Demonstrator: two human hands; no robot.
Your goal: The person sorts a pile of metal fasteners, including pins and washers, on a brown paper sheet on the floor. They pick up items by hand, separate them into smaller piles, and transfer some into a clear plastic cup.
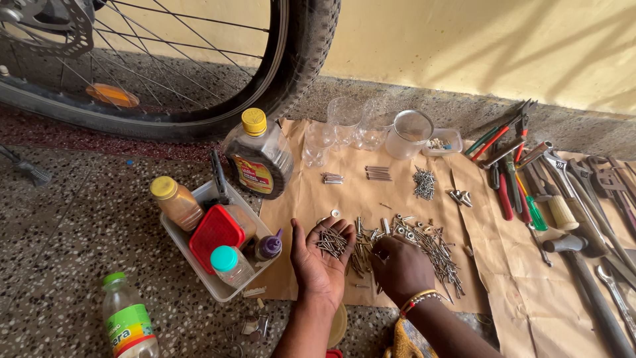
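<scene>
left hand (322, 260) open, palm up, cradling nails (331, 242); right hand (399, 267) just beside, fingers curled into the nail pile (424, 248). left of them, yellow-capped brown bottle (258, 157) above a white tub (199, 265).

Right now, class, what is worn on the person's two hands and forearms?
The left hand and its forearm are bare: no sleeve, glove or ring visible. The right hand is bare too, with a beaded red, yellow and white wristband.

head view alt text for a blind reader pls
A left hand cups a bunch of nails palm-up while the right hand picks at a pile of mixed fasteners on brown paper, beside hand tools and a bicycle wheel.
</scene>
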